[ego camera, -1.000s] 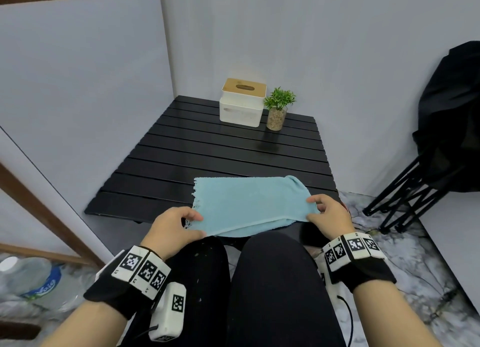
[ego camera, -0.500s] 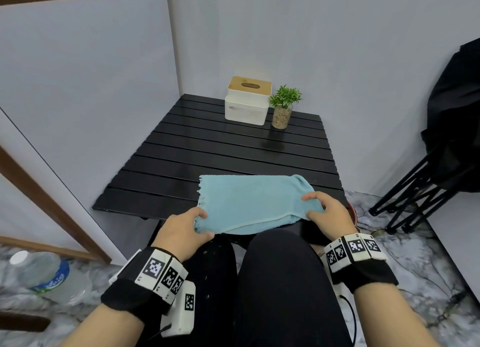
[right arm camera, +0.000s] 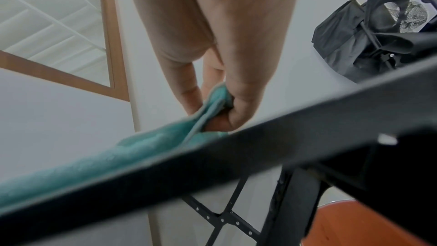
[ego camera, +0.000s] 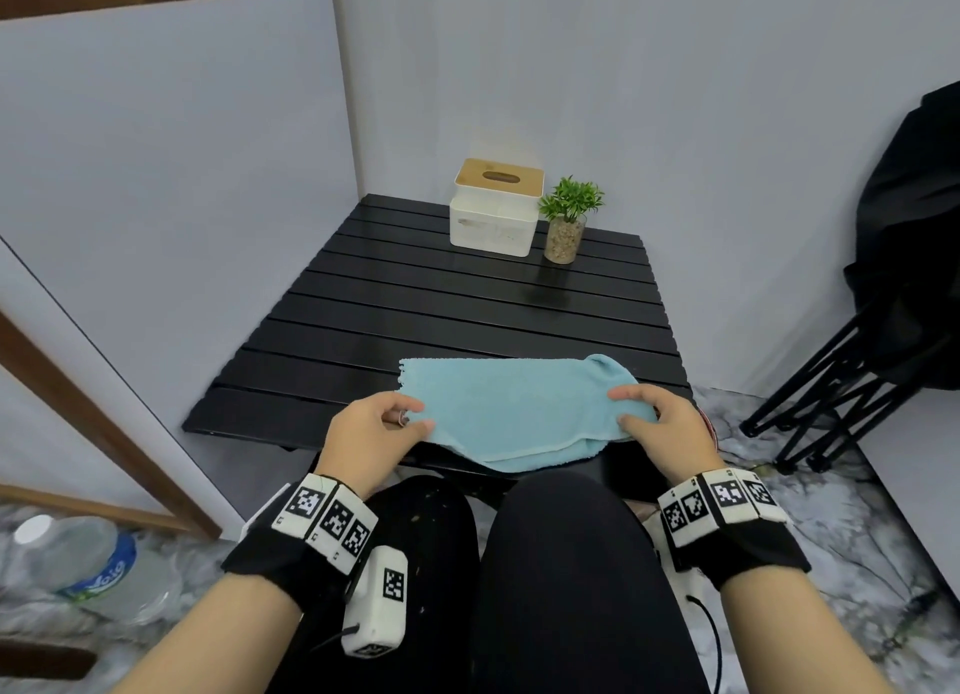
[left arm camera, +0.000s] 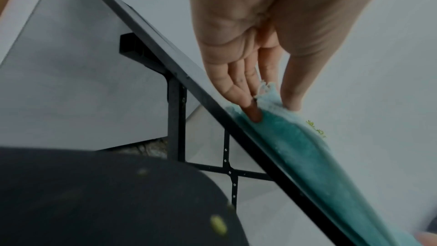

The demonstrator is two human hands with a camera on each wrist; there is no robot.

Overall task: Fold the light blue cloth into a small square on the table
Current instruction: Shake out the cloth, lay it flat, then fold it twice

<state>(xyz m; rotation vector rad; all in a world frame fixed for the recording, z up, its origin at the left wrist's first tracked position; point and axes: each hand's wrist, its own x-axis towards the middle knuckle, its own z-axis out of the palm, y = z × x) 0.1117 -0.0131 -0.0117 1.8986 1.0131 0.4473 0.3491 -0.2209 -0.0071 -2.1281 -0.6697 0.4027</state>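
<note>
The light blue cloth [ego camera: 519, 407] lies folded in a wide strip across the near edge of the black slatted table [ego camera: 467, 304], its front hem hanging slightly over the edge. My left hand [ego camera: 410, 418] pinches the cloth's near left corner between thumb and fingers; the left wrist view shows the cloth [left arm camera: 295, 137] held by my left hand [left arm camera: 272, 106]. At the right end my right hand [ego camera: 631, 407] grips the bunched corner, and the right wrist view shows the cloth [right arm camera: 146, 149] pinched in my right hand [right arm camera: 212, 109].
A white tissue box with a wooden lid [ego camera: 496, 214] and a small potted plant [ego camera: 569, 220] stand at the table's far side. A folded black chair [ego camera: 883, 304] is at the right. A plastic bottle [ego camera: 78, 563] lies on the floor at left. My knees sit below the table edge.
Both hands keep hold of the cloth's near corners and have shifted slightly forward over the table edge. The cloth's shape is nearly unchanged.
</note>
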